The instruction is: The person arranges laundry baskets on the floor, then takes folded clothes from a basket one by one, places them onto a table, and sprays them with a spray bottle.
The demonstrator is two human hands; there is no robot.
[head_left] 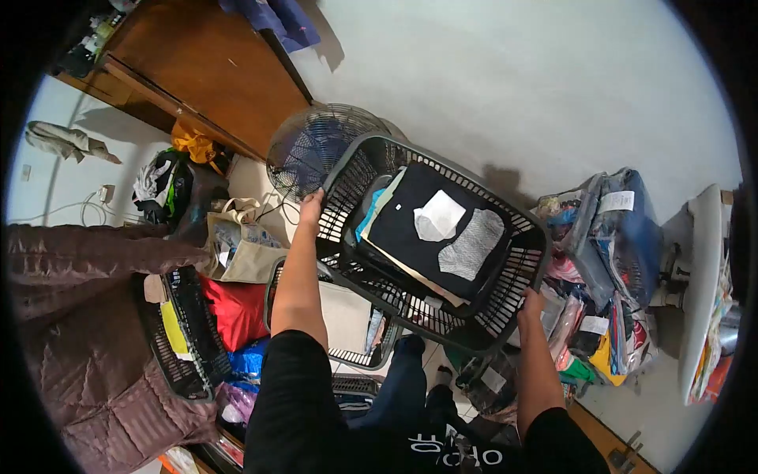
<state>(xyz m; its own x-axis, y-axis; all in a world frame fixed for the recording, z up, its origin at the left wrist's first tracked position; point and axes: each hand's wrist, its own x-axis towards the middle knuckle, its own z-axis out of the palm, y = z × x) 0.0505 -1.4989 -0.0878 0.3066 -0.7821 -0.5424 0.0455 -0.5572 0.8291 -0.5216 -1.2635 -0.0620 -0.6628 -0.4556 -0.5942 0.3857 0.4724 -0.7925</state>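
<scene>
Near the wire-caged fan (pixel 312 150), grips the left rim of a raised black laundry basket (pixel 499 314) with the left hand (pixel 312 208). Holds in it a folded black garment (pixel 399 229) under a white cloth (pixel 440 215) and a grey sock (pixel 475 243). Clasps the right rim with the right hand (pixel 531 306).

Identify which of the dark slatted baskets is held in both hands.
The central basket, gripped by the left hand and right hand at opposite ends, carrying folded black cloth under a white piece and a grey piece. No hand touches the other baskets.
</scene>
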